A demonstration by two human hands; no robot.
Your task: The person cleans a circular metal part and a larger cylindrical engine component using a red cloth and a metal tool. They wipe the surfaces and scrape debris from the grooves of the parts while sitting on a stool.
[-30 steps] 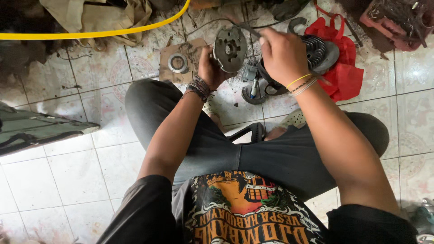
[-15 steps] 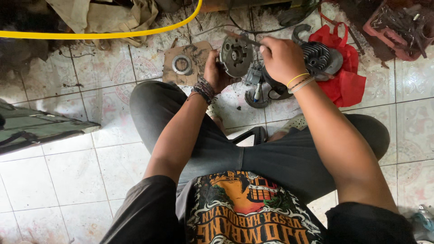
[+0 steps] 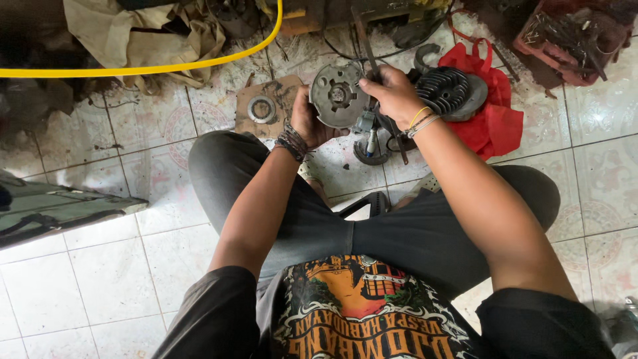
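Left hand (image 3: pixel 307 119) clamped on round metal plate (image 3: pixel 337 95), holding it upright above the tiled floor (image 3: pixel 100 252), face exposed for work. Right hand (image 3: pixel 392 93) closed around thin metal rod (image 3: pixel 367 46), steadied against the plate's edge.

We see a round grey metal plate (image 3: pixel 337 95) w/ center hub and several cutouts, grimy, held up on edge above the floor, face twd camera. A thin dark rod-like tool (image 3: pixel 379 83) runs near-vertical along its right edge, tip end blurred.
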